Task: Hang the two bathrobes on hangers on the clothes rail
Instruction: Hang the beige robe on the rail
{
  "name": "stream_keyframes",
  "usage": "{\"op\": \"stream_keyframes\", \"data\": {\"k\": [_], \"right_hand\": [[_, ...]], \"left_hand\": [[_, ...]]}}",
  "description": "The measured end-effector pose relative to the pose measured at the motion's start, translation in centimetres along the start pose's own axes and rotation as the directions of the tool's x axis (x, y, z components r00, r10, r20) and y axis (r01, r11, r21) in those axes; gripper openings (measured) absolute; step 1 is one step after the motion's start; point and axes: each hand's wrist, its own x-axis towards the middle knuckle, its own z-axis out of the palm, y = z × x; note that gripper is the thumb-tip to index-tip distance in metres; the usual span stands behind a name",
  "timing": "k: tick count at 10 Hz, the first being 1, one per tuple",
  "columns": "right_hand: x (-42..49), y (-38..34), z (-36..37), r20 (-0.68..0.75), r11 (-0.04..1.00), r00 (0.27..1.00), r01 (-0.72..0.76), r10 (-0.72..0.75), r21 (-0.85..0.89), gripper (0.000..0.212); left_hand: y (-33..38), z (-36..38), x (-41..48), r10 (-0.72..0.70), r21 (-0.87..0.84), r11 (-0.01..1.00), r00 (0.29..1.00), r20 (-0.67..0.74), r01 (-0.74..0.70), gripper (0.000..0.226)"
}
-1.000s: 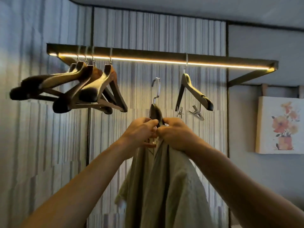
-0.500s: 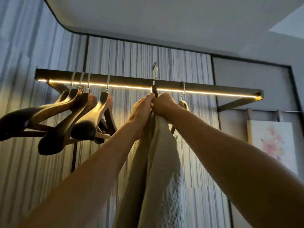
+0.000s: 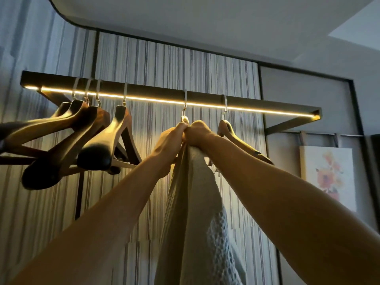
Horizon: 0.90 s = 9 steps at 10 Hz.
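Head camera, looking steeply up at the clothes rail [image 3: 156, 95], a flat dark bar with a warm light strip glowing along its underside and an angled bracket at each end. Everything below is placed against that rail.

Under its middle, both hands meet at the neck of one hanger. The left hand [image 3: 171, 137] and the right hand [image 3: 198, 133] are clenched side by side, touching, around the top of a pale bathrobe [image 3: 194, 212] and the hanger inside it. That hanger's metal hook [image 3: 185, 103] is looped over the rail directly above the knuckles. The bathrobe drops straight down from the fists between the two forearms; its cloth is off-white, smooth in the near fold and waffle-textured further down.

Toward the rail's left end hang four bare wooden hangers [image 3: 96, 145], thick, rounded at the shoulders, dark-tipped, three bunched close and the fourth a little apart. Between that fourth hanger and the held one the rail is bare. Just right of the hands hangs one more empty wooden hanger [image 3: 236, 138], partly behind the right forearm; beyond it the rail runs clear to its right bracket.

Behind the rail is vertically striped wall panelling [image 3: 164, 64]. Below its right end, a flower picture [image 3: 329, 175] hangs on the wall.
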Motion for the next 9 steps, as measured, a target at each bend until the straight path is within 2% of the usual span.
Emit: {"op": "stream_keyframes", "data": {"k": [1,2,3,4,5,6,7,8,9], "right_hand": [[-1.3,0.1,-0.9,-0.018,0.995,0.998,0.051,-0.053,-0.086,0.033],[-2.6,0.9,-2.0,-0.002,0.965,0.987,0.159,-0.162,-0.208,0.028],[-5.8,1.8,-3.7,-0.075,0.852,0.914,0.34,-0.399,-0.397,0.015],[-11.4,3.7,-6.2,-0.161,0.783,0.826,0.423,-0.54,-0.456,0.011],[-16.4,7.5,-9.1,-0.131,0.765,0.829,0.424,-0.543,-0.485,0.012],[-21.0,13.6,-11.7,-0.059,0.767,0.895,0.343,-0.442,-0.542,0.011],[-24.8,20.8,-12.9,0.014,0.801,0.967,0.218,-0.253,-0.558,0.024],[-28.0,30.7,-12.6,0.035,0.852,0.999,0.039,-0.024,-0.523,0.024],[-30.1,41.6,-11.9,0.011,0.849,0.981,-0.16,0.192,-0.503,0.028]], "left_hand": [[0.0,0.3,-0.8,0.042,0.05,0.998,0.999,-0.008,-0.041,0.019],[0.6,0.8,-1.8,0.245,0.298,0.929,0.968,-0.046,-0.221,0.03],[1.8,1.4,-4.5,0.473,0.461,0.775,0.881,0.031,-0.432,0.033],[3.0,2.7,-9.1,0.531,0.581,0.604,0.819,0.217,-0.545,0.033],[3.4,5.7,-13.6,0.552,0.638,0.457,0.76,0.343,-0.62,0.041],[1.1,10.5,-17.3,0.441,0.559,0.506,0.754,0.486,-0.656,0.036],[-3.9,15.8,-19.7,0.27,0.513,0.612,0.769,0.58,-0.601,0.033],[-11.6,22.3,-21.7,0.073,0.501,0.718,0.768,0.637,-0.483,0.029],[-20.2,28.9,-23.2,-0.155,0.542,0.775,0.733,0.662,-0.326,0.029]]}}
